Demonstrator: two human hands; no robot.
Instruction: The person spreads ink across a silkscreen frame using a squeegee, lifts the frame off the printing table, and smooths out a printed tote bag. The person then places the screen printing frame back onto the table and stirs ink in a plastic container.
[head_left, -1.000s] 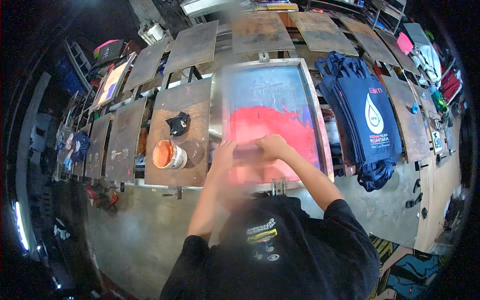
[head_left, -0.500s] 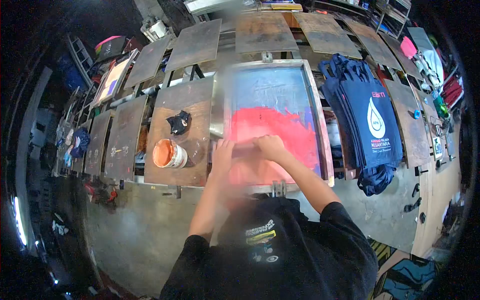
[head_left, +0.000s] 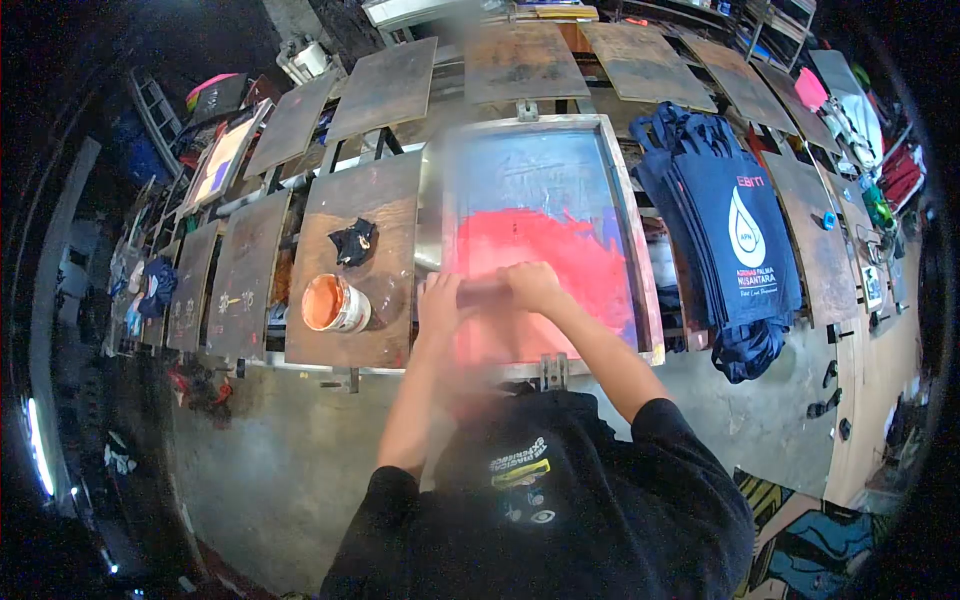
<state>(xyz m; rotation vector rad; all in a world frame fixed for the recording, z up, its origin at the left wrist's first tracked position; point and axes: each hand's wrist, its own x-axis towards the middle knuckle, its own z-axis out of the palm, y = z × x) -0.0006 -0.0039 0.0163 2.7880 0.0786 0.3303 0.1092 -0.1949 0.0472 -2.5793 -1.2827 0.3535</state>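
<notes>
A squeegee (head_left: 484, 298) lies across the lower half of a screen-printing frame (head_left: 633, 235), its outline partly blurred. My left hand (head_left: 438, 300) is closed around its left end, near the frame's left side. At the other end my right hand (head_left: 531, 286) grips it from above, knuckles up. Bright red-pink ink (head_left: 545, 240) covers the mesh around and beyond the squeegee, with a ragged upper edge. Farther up, the mesh (head_left: 540, 165) looks blue-grey. A hazy vertical smear hides part of the frame's left side.
On the board to the left stand an open ink tub (head_left: 334, 304) and a crumpled black rag (head_left: 353, 242). Navy printed tote bags (head_left: 735, 235) lie stacked to the right. More flat boards (head_left: 525, 62) line the far side. A metal hinge clamp (head_left: 553, 371) sits at the frame's near edge.
The whole view has shifted slightly. Both hands still hold the squeegee at nearly the same place on the screen, and more of its dark face shows between them.
</notes>
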